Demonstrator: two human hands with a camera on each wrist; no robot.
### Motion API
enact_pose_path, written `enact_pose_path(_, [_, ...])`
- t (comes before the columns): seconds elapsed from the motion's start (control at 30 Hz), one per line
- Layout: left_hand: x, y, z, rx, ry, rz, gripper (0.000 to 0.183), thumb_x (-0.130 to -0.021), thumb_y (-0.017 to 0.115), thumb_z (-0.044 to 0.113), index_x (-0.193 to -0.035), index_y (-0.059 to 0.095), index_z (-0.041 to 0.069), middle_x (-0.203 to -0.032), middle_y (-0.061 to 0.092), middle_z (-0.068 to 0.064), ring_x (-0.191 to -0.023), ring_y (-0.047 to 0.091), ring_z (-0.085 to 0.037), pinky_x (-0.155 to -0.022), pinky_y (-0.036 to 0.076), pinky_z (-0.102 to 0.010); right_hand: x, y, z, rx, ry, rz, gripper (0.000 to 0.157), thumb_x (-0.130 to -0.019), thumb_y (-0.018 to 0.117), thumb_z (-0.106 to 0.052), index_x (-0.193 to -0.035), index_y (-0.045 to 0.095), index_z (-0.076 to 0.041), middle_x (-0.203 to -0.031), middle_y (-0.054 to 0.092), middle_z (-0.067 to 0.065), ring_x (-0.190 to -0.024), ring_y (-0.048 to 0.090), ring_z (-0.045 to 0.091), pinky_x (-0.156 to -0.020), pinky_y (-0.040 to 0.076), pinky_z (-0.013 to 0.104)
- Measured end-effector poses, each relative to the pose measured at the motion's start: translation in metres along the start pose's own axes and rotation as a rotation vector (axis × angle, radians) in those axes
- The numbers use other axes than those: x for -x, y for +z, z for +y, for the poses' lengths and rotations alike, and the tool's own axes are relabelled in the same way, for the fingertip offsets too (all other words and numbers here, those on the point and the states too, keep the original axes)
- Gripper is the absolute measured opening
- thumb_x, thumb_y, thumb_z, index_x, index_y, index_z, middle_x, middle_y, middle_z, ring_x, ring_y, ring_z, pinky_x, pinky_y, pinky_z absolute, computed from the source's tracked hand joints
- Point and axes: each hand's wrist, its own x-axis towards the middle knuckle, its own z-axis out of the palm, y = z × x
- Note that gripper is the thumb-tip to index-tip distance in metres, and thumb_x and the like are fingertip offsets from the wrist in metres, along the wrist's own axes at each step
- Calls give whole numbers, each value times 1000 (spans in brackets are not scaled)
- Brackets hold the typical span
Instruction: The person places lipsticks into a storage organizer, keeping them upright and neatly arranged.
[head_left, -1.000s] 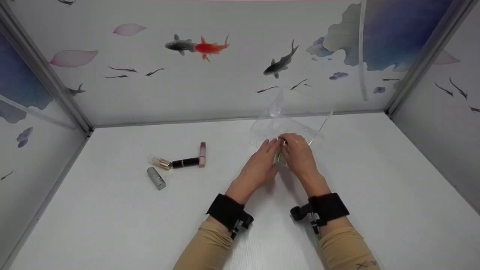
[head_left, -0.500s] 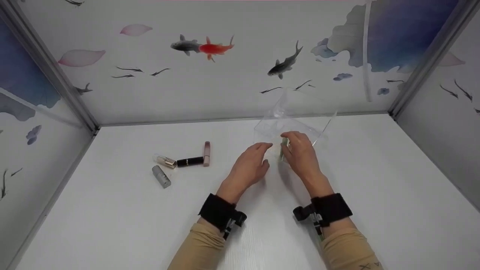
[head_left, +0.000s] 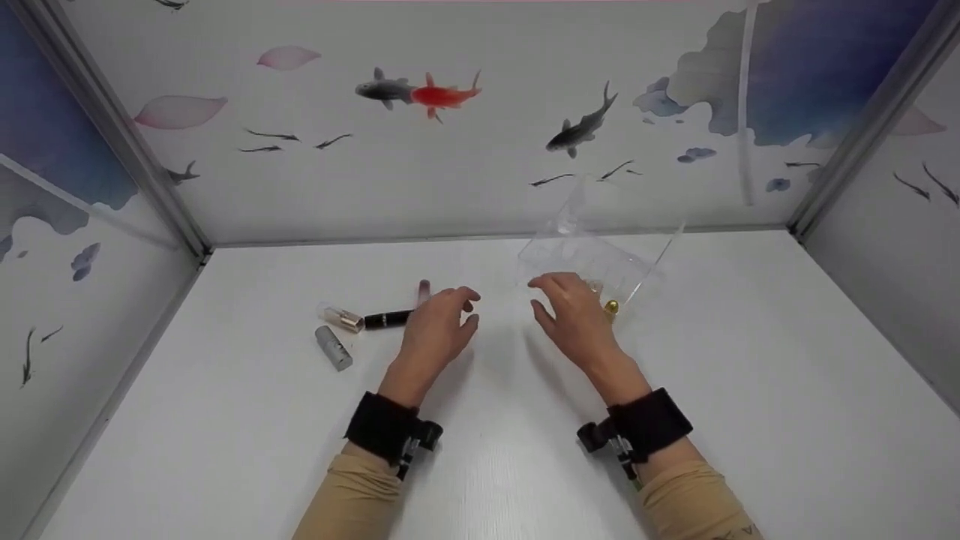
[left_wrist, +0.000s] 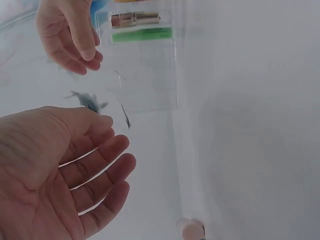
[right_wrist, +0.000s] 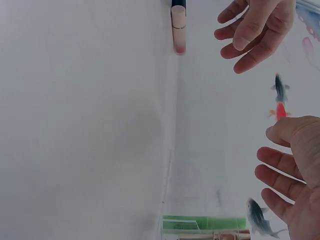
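Observation:
My left hand (head_left: 435, 330) hovers with relaxed fingers beside a pink lipstick tube (head_left: 424, 289), partly covering it in the head view. To the right, my right hand (head_left: 574, 319) has loosely bent fingers and nothing in them. It is in front of a clear plastic box (head_left: 585, 251) by the back wall. In the left wrist view, a green tube (left_wrist: 142, 34) and a gold-and-brown lipstick (left_wrist: 135, 19) lie side by side in the box. A gold rounded tip (head_left: 611, 307) shows beside my right hand.
Left of my left hand lie a black tube (head_left: 388, 319), a gold lipstick with a clear cap (head_left: 343, 319) and a grey tube (head_left: 334, 348). A wall printed with fish (head_left: 442, 94) bounds the white table (head_left: 510, 465) at the back.
Both hands were together at the box's front around the green tube. My right hand has let go of it and drawn slightly left. My left hand has moved left toward the pink tube.

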Motion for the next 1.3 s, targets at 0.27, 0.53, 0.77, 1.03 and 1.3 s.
enact_pose_path(0.27, [6, -9, -37, -48, -194, 94, 25, -90, 74, 18, -111, 69, 7, -96, 73, -10, -87, 69, -25, -72, 57, -38, -1, 18, -24, -162, -23, -254, 29, -91, 71, -8, -119, 65, -6, -116, 69, 13, -114, 63, 31, -100, 54, 43])
enact_pose_path(0.53, [4, -3, -48, -34, -308, 10, 30, -88, 76, 17, -108, 62, -1, -98, 66, -19, -89, 68, -31, -75, 56, -43, -23, 35, -50, -171, -47, -456, 35, -93, 70, -12, -126, 61, -4, -123, 66, 16, -118, 61, 34, -103, 52, 45])
enact_pose_path(0.77, [-2, -3, -54, -23, -354, -78, 24, -91, 72, 15, -107, 63, 0, -98, 67, -16, -86, 64, -25, -76, 54, -40, -47, 46, -71, -75, -66, -584, 38, -91, 72, -11, -127, 62, -2, -125, 64, 20, -115, 61, 38, -98, 53, 47])
enact_pose_path(1.03, [-5, -2, -61, 33, -336, -93, 19, -92, 71, 17, -101, 65, 1, -92, 70, -13, -77, 61, -20, -71, 53, -36, -61, 60, -76, -71, 0, -658, 42, -92, 70, -9, -132, 57, -1, -132, 59, 22, -123, 57, 38, -104, 50, 46])
enact_pose_path(1.3, [-6, 0, -64, 16, -281, -68, 19, -95, 64, 17, -101, 68, -1, -95, 72, -16, -79, 67, -27, -72, 56, -40, -62, 71, -79, -115, 35, -710, 48, -94, 66, -6, -140, 50, -2, -142, 50, 24, -129, 53, 40, -109, 47, 48])
